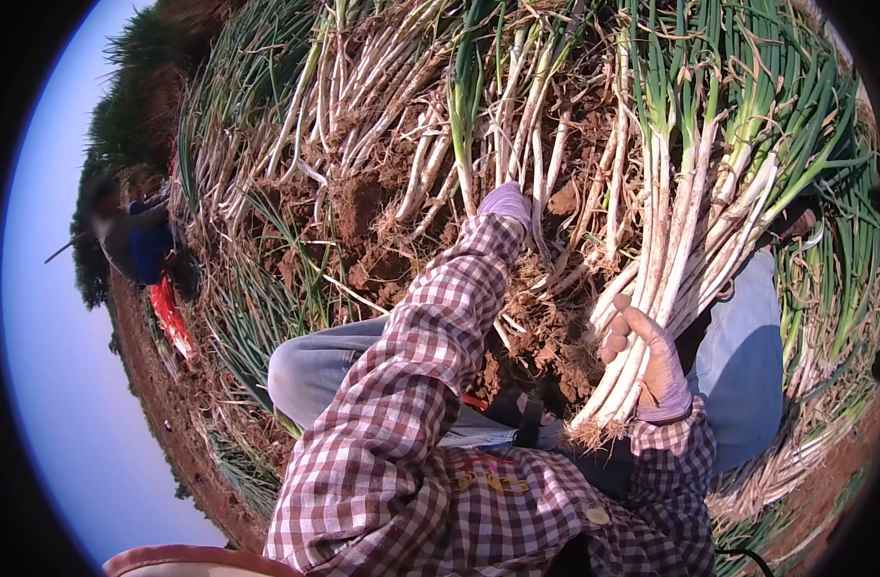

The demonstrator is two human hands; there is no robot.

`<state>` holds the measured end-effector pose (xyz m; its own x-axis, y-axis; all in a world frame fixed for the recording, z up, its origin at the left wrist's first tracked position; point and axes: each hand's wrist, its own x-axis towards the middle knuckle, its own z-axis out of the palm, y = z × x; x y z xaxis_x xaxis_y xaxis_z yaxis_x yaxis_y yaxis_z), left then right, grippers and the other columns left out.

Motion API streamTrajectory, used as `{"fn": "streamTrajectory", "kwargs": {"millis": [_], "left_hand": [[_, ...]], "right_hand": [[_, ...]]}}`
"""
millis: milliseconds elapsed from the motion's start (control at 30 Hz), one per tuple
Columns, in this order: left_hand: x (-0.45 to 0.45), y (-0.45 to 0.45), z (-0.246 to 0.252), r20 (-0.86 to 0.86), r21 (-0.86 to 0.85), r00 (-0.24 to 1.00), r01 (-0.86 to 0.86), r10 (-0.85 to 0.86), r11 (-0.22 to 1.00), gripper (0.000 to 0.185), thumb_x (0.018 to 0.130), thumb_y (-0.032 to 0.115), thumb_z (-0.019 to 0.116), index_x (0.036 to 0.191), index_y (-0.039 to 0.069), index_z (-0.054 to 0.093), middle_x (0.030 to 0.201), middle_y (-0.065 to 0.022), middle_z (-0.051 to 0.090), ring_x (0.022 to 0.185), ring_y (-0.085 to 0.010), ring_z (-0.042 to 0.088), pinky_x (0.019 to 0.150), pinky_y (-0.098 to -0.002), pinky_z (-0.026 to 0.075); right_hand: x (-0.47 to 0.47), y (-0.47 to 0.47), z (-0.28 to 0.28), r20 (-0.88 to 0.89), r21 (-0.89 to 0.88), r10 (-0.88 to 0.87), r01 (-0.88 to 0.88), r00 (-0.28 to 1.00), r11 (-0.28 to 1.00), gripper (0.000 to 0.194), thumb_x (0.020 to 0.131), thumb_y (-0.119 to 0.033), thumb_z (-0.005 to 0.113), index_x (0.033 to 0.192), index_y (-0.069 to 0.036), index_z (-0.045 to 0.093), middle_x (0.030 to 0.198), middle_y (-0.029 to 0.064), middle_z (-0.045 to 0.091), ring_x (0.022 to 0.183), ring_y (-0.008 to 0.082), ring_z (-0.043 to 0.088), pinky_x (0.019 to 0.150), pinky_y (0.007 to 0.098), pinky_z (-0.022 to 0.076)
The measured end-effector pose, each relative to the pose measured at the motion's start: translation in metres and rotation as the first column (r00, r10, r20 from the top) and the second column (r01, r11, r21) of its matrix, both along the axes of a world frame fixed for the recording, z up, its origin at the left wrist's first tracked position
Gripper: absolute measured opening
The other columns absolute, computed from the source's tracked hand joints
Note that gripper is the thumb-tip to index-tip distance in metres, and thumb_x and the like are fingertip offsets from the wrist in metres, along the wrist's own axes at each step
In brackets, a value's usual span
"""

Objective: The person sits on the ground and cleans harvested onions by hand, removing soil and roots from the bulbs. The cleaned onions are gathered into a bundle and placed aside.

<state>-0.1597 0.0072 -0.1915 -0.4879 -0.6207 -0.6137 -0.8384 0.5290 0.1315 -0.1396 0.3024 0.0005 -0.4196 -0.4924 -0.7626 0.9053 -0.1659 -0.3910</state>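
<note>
My right hand (pixel 656 360), in a soiled work glove with a lilac cuff, is curled around the white lower stalks of a bunch of green onions (pixel 656 216). Their roots hang near my lap and their green leaves point away from me. More trimmed-looking white stalks (pixel 732 231) lie beside that bunch, across my bent leg. My left arm stretches forward, and my left hand (pixel 507 204), in a lilac glove, is down among loose green onions (pixel 537 122) on the soil. Its fingers are hidden behind the back of the hand, so its grip does not show.
Uprooted green onions (pixel 382 94) lie in a thick row ahead over clumpy brown soil (pixel 360 209). Another pile (pixel 829 288) lies to my right. At far left a person (pixel 140 231) is low to the ground near a red bag (pixel 171 317).
</note>
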Motion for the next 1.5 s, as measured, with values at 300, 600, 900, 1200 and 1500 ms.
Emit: {"fn": "streamTrajectory", "kwargs": {"millis": [300,600,900,1200,1500], "left_hand": [[0.023,0.002,-0.003,-0.24,0.081,0.97,0.057,-0.036,0.995,0.034,0.084,0.026,0.066,0.108,0.003,0.059,0.084,-0.0149,0.066,0.083,-0.0301,0.065,0.072,-0.0399,0.05],[0.028,0.012,0.006,-0.035,-0.372,0.942,0.298,-0.334,0.879,0.035,0.077,0.005,0.063,0.112,0.006,0.057,0.108,-0.0141,0.058,0.092,-0.03,0.063,0.08,-0.0402,0.052],[0.01,-0.014,-0.02,-0.625,0.041,0.71,-0.386,0.325,0.922,0.039,0.091,0.019,0.058,0.126,0.004,0.051,0.115,-0.0156,0.061,0.1,-0.025,0.06,0.083,-0.0345,0.048],[-0.006,-0.02,0.008,-0.764,0.066,0.559,-0.429,0.322,0.901,0.026,0.093,0.025,0.056,0.1,0.001,0.059,0.086,-0.0142,0.06,0.079,-0.0306,0.06,0.07,-0.0412,0.047],[0.0,0.007,-0.064,-0.188,0.721,0.195,-0.638,0.963,0.27,0.028,0.086,0.028,0.063,0.094,0.002,0.059,0.084,-0.0121,0.064,0.076,-0.0262,0.063,0.062,-0.0377,0.05]], "right_hand": [[-0.002,-0.004,-0.013,0.041,-0.008,-0.009,0.01,0.999,1.0,0.042,0.09,-0.022,0.06,0.124,0.0,0.049,0.072,0.0024,0.058,0.061,0.0151,0.061,0.053,0.0252,0.0518],[0.0,-0.003,-0.017,-0.007,0.025,0.011,-0.01,1.0,1.0,0.044,0.089,-0.02,0.06,0.124,0.004,0.048,0.074,0.0034,0.058,0.062,0.0148,0.059,0.057,0.0275,0.0512],[-0.001,0.001,-0.001,0.062,0.05,0.005,-0.008,0.998,0.999,0.038,0.088,-0.023,0.061,0.117,0.0,0.052,0.072,0.0047,0.057,0.063,0.014,0.057,0.059,0.0272,0.0486],[-0.005,0.004,0.004,0.062,0.08,0.007,-0.012,0.998,0.997,0.045,0.088,-0.024,0.063,0.123,0.001,0.05,0.075,0.0022,0.057,0.065,0.0128,0.057,0.06,0.027,0.0505],[-0.001,0.002,0.009,0.077,0.117,-0.025,0.016,0.997,0.993,0.041,0.087,-0.024,0.063,0.12,-0.001,0.054,0.074,0.0014,0.058,0.062,0.0121,0.059,0.057,0.0257,0.0512]]}}
